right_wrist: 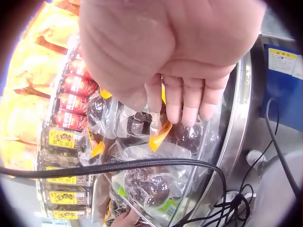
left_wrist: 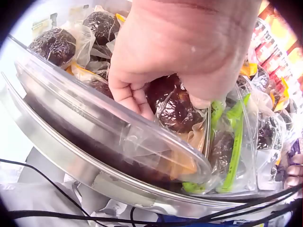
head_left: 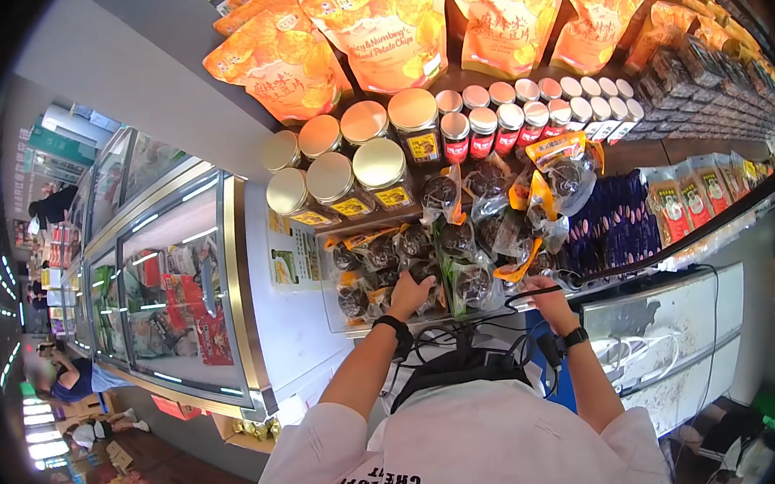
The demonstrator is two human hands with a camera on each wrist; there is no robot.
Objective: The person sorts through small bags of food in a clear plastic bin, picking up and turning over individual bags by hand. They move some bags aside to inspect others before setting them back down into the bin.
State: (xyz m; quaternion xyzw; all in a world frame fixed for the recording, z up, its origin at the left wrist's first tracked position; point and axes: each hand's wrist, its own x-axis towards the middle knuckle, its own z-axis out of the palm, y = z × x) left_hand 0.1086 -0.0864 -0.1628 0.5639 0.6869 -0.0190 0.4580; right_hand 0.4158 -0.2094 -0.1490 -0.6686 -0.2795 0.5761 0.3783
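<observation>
My left hand (head_left: 410, 297) reaches into the front left of the shelf display. In the left wrist view its fingers and thumb grip a dark, round, glossy food pack (left_wrist: 177, 111) in clear plastic with an orange end. A clear front panel (left_wrist: 94, 101) partly covers that pack. Beside it lie packs with bright green strips (left_wrist: 235, 142). My right hand (right_wrist: 175, 52), fingers extended, hovers at the front right, its fingertips overlapping similar dark packs with orange strips (right_wrist: 160, 136). Nothing shows held in it.
Gold-lidded jars (head_left: 381, 164) and red-labelled jars (head_left: 482, 145) stand behind the packs, orange chip bags (head_left: 377, 32) above them. Navy packets (head_left: 607, 225) lie to the right. Black cables (right_wrist: 142, 163) hang near my right hand. A glass-fronted freezer (head_left: 174, 289) stands at left.
</observation>
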